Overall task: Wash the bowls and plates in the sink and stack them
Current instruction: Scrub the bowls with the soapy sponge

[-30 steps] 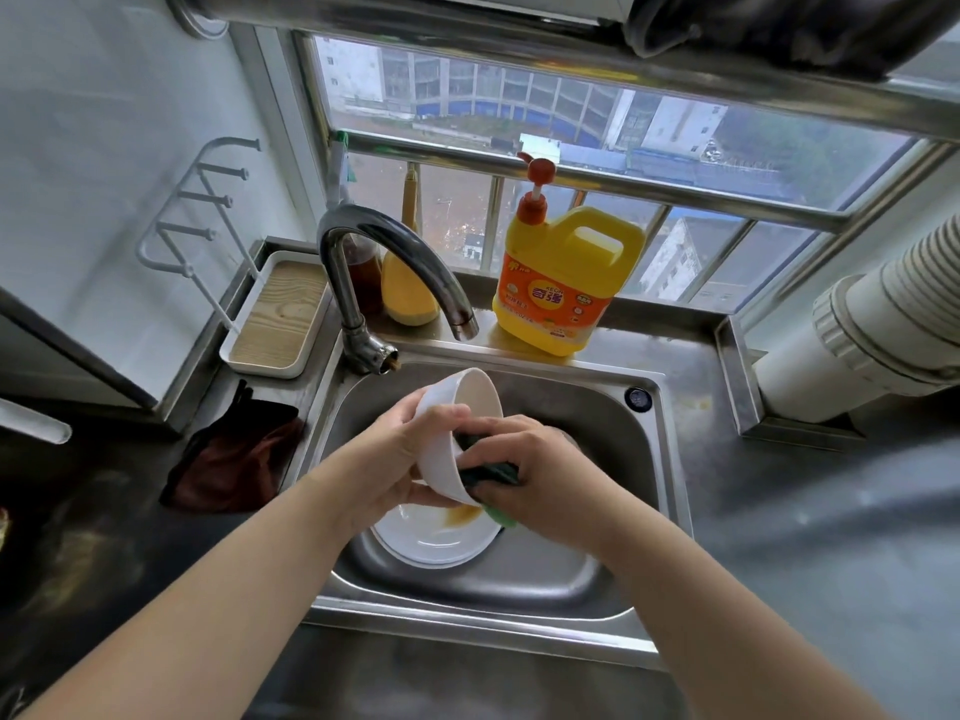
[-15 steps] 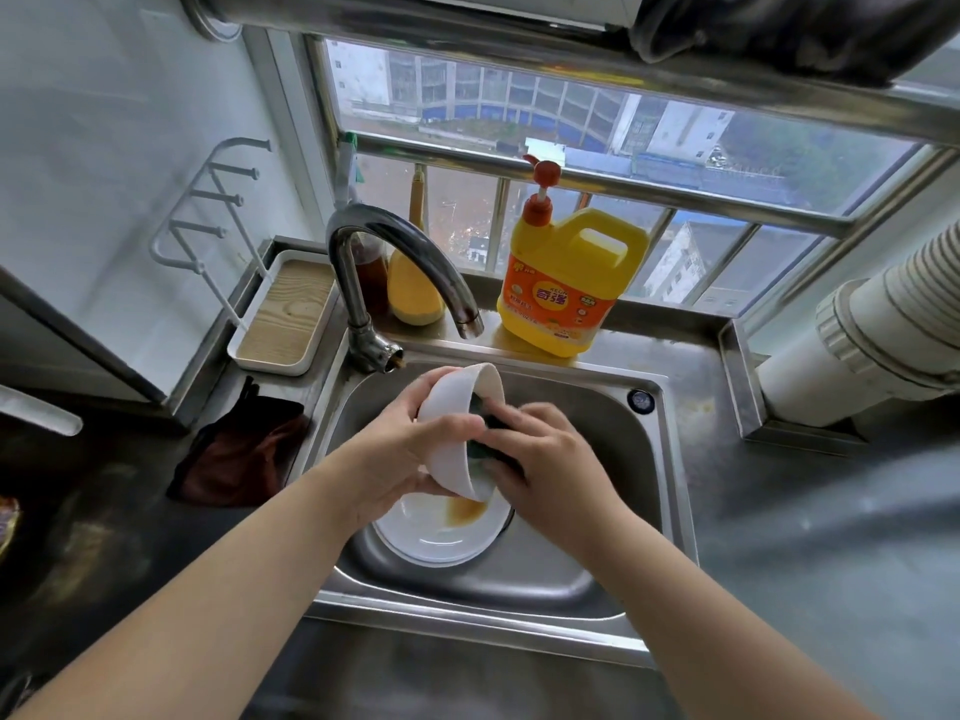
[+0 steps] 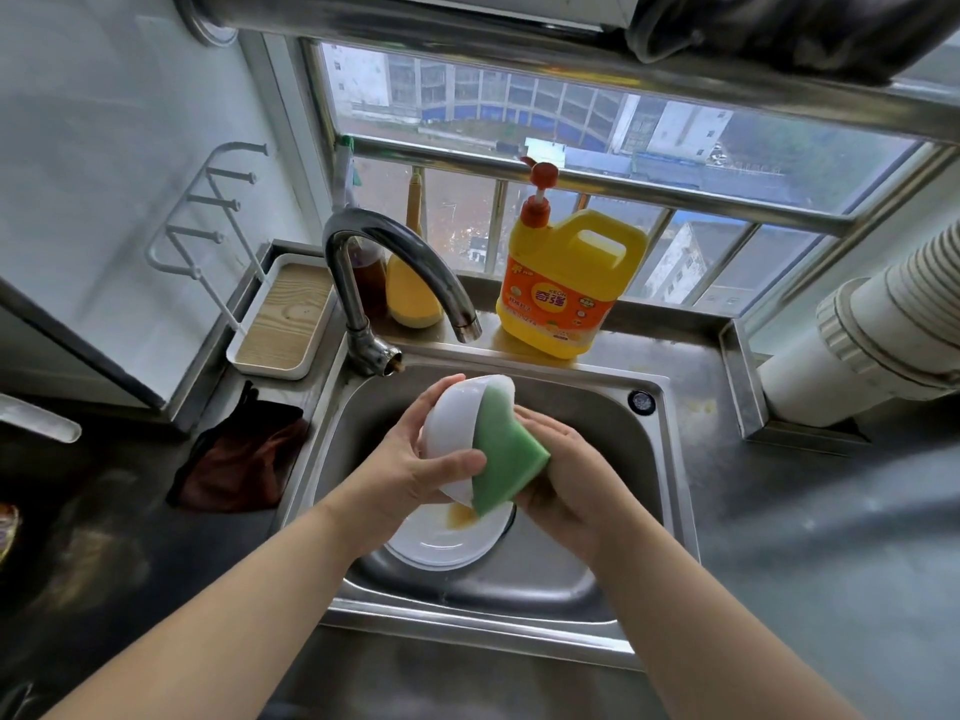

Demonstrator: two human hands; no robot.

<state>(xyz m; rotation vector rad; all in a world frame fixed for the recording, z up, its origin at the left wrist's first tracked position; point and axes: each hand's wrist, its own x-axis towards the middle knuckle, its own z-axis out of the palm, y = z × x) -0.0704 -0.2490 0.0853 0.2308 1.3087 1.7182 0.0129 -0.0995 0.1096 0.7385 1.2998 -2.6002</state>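
Over the steel sink (image 3: pixel 670 459) my left hand (image 3: pixel 410 459) grips a white bowl (image 3: pixel 454 423), turned so its outside faces me. My right hand (image 3: pixel 566 470) holds a green sponge (image 3: pixel 506 459) folded over the bowl's rim and outer wall. Below them, on the sink floor, lies a white plate (image 3: pixel 441 543) with a brown sauce stain near its far edge. Part of the plate is hidden by my hands.
The curved tap (image 3: pixel 395 262) arches above the sink's back left, with no water running. A yellow detergent jug (image 3: pixel 563 283) stands behind the basin. A wood-lined white tray (image 3: pixel 283 319) and a dark cloth (image 3: pixel 244 459) sit to the left. Steel counter lies to the right.
The bowl has been turned so its outside now faces me. The sponge has come out from behind it and now wraps over its rim and outer wall.
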